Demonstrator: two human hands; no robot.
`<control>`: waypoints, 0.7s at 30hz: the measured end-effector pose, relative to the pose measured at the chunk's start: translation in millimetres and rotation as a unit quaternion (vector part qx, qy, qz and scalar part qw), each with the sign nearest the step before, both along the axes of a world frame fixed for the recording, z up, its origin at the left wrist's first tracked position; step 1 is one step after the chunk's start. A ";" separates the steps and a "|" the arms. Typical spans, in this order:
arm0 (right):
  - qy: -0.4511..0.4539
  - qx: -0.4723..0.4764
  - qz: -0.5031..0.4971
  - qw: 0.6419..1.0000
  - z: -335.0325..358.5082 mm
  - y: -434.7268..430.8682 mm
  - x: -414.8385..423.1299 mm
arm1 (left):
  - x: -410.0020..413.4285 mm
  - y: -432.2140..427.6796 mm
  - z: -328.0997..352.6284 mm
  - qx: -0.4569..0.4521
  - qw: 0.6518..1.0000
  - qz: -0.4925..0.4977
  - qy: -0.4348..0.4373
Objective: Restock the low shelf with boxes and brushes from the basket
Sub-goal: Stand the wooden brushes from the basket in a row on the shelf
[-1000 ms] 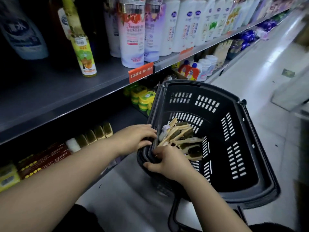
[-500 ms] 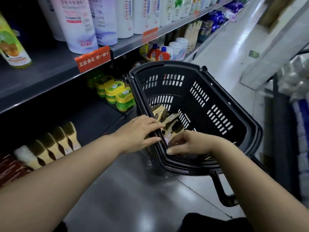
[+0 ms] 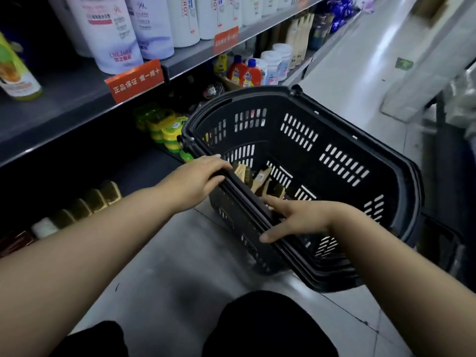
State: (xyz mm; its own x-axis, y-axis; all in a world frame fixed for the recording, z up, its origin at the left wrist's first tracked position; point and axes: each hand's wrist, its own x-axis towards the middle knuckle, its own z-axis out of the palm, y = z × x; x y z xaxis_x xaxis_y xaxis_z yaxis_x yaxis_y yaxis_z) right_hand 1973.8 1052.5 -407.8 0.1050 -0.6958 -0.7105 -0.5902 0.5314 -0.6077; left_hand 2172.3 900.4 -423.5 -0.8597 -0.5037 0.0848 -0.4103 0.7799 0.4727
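Observation:
A black plastic basket point(image 3: 334, 106) stands on the floor beside the low shelf point(image 3: 144, 173). Several wooden brushes point(image 3: 262, 181) lie in its near left corner. My left hand point(image 3: 198, 176) holds the basket's left rim, with fingers over the top and thumb beneath. My right hand point(image 3: 301, 217) straddles the near rim with straight, spread fingers; its thumb is outside and its fingertips reach toward the brushes. It holds nothing. On the low shelf a row of brushes point(image 3: 95, 199) stands on end, with dark red boxes point(image 3: 13, 240) at the far left.
Green and yellow tins point(image 3: 164, 130) are stacked on the low shelf just behind the basket. The shelf above carries tall white bottles point(image 3: 116, 34) and orange price tags point(image 3: 134, 81). The grey aisle floor point(image 3: 360, 73) runs away to the right. My dark-clad knees point(image 3: 257, 325) are below.
The view has swung and the basket now sits turned and nearer to me. My right hand came up from among the brushes to the near rim. My left hand stays on the left rim.

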 end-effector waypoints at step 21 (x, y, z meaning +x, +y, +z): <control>0.231 0.052 0.159 0.959 -217.1 -68.5 -3.5 | -28.7 10.4 -24.2 0.158 0.977 0.044 -0.140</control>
